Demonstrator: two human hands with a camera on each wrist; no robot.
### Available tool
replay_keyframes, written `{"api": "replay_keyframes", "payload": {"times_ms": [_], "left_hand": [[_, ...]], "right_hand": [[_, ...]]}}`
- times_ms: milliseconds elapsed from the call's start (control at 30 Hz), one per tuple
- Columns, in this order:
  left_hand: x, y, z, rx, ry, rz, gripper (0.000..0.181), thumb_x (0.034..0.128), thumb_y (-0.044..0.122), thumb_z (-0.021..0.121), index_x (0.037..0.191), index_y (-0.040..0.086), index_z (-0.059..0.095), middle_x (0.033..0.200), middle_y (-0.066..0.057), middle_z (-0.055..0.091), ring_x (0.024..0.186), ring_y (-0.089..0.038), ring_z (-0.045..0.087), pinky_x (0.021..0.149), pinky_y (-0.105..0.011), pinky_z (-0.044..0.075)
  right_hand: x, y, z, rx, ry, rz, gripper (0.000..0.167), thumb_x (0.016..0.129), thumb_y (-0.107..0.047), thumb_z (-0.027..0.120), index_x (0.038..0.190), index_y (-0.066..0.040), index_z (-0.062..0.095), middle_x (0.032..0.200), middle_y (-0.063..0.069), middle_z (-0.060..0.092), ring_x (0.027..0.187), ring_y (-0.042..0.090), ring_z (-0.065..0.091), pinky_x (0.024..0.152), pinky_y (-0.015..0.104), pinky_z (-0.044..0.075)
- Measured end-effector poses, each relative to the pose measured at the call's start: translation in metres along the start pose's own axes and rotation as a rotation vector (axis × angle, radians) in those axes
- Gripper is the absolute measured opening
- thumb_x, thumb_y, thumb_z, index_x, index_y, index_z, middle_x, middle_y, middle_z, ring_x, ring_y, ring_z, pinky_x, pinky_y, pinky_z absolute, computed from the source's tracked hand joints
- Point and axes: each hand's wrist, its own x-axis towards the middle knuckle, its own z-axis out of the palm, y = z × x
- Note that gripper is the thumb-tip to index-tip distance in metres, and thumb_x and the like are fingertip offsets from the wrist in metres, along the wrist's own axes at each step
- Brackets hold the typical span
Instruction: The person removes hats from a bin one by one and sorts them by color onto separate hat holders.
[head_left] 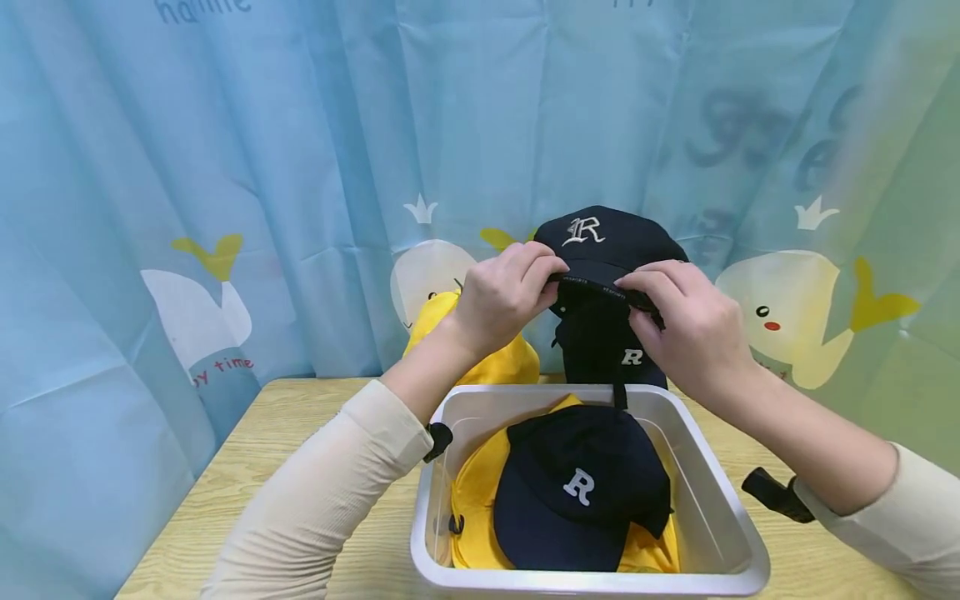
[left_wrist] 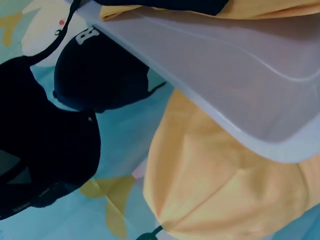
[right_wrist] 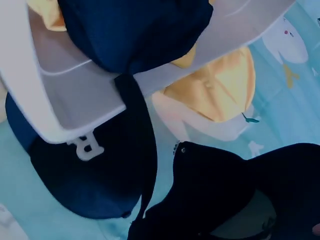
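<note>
A dark cap (head_left: pixel 630 233) with a silver R on its front is held up above the back of the bin. My left hand (head_left: pixel 504 298) pinches one side of its front edge, while my right hand (head_left: pixel 693 325) grips the other side. Small lettering runs along the edge between them. From the held cap a dark strap (right_wrist: pixel 142 135) hangs toward the bin. The same cap (left_wrist: pixel 65 135) fills the left side of the left wrist view. In the right wrist view its body (right_wrist: pixel 200 187) appears at the lower right, with only a fingertip at the frame's edge.
A pale bin (head_left: pixel 712 467) stands on the wooden table (head_left: pixel 360 508). Inside lie a navy R cap (head_left: pixel 558 479) and yellow cloth hats (head_left: pixel 476 475). Behind it are another navy R cap (head_left: pixel 600 354) and a yellow hat (head_left: pixel 498 362), before a blue curtain (head_left: pixel 315 167).
</note>
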Motion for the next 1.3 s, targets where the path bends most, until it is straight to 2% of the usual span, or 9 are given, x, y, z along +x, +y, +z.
{"api": "replay_keyframes", "payload": {"times_ms": [267,400,500,600,700,833,900,1100,1300], "left_hand": [[-0.011,-0.001,0.007,-0.018,0.028,-0.045,0.018,0.0862,0.009,0.068,0.102,0.003,0.062,0.091,-0.009,0.064,0.08,-0.019,0.064,0.065,-0.022,0.055],[-0.014,-0.004,0.006,-0.084,-0.016,-0.105,0.022,0.0856,0.0,0.062,0.106,0.002,0.055,0.095,-0.011,0.062,0.085,-0.021,0.063,0.064,-0.023,0.055],[-0.007,-0.007,0.007,-0.122,-0.063,-0.11,0.019,0.0895,0.002,0.059,0.108,0.002,0.055,0.1,-0.012,0.062,0.09,-0.022,0.063,0.065,-0.022,0.054],[0.006,-0.012,0.009,-0.144,-0.125,-0.101,0.017,0.0944,0.007,0.055,0.11,0.003,0.056,0.103,-0.011,0.061,0.093,-0.021,0.063,0.066,-0.022,0.054],[0.016,-0.016,0.014,-0.164,-0.196,-0.11,0.016,0.0974,0.008,0.049,0.112,0.004,0.055,0.107,-0.011,0.061,0.094,-0.021,0.061,0.069,-0.021,0.054],[0.02,-0.016,0.028,-0.168,-0.295,-0.116,0.021,0.0988,0.004,0.042,0.116,0.005,0.054,0.114,-0.011,0.059,0.1,-0.02,0.059,0.072,-0.02,0.053],[0.018,-0.014,0.036,-0.151,-0.323,-0.121,0.023,0.0991,0.004,0.041,0.118,0.007,0.055,0.115,-0.01,0.059,0.102,-0.019,0.059,0.073,-0.019,0.053],[0.001,0.0,0.062,-0.065,-0.337,-0.149,0.027,0.0965,0.002,0.049,0.12,0.011,0.059,0.111,-0.006,0.062,0.097,-0.016,0.062,0.076,-0.02,0.053],[-0.018,0.021,0.085,-0.017,-0.497,-0.167,0.036,0.0967,0.003,0.048,0.13,0.014,0.05,0.121,-0.006,0.057,0.104,-0.016,0.059,0.075,-0.018,0.053]], "right_hand": [[0.006,0.01,0.007,0.053,0.235,0.003,0.02,0.075,0.012,0.063,0.091,0.001,0.068,0.088,0.018,0.067,0.082,0.035,0.06,0.069,0.052,0.049],[0.006,0.02,0.01,0.042,0.335,0.033,0.017,0.076,0.011,0.064,0.088,0.0,0.067,0.088,0.019,0.066,0.082,0.035,0.06,0.076,0.04,0.053],[0.007,0.03,0.011,0.047,0.394,0.046,0.015,0.076,0.01,0.064,0.087,0.001,0.066,0.087,0.02,0.065,0.081,0.037,0.06,0.086,0.021,0.049],[0.008,0.04,0.012,0.055,0.429,0.048,0.012,0.077,0.009,0.065,0.087,0.002,0.065,0.087,0.021,0.065,0.08,0.038,0.06,0.09,0.013,0.044],[0.008,0.051,0.017,0.032,0.452,0.065,0.009,0.079,0.005,0.064,0.087,0.001,0.064,0.086,0.02,0.065,0.079,0.037,0.06,0.081,0.027,0.053],[0.003,0.065,0.025,-0.007,0.43,0.063,0.009,0.078,0.003,0.065,0.086,0.002,0.061,0.086,0.019,0.066,0.079,0.037,0.062,0.06,0.049,0.049],[-0.001,0.072,0.028,-0.019,0.391,0.056,0.01,0.077,0.004,0.065,0.086,0.003,0.061,0.087,0.019,0.067,0.08,0.037,0.062,0.055,0.052,0.045],[-0.02,0.09,0.037,-0.048,0.301,0.057,0.015,0.074,0.009,0.067,0.088,0.005,0.061,0.09,0.019,0.068,0.083,0.037,0.062,0.059,0.051,0.047],[-0.045,0.101,0.044,-0.074,0.199,0.115,0.018,0.074,0.012,0.068,0.09,0.007,0.061,0.092,0.02,0.068,0.084,0.035,0.062,0.064,0.05,0.05]]}}
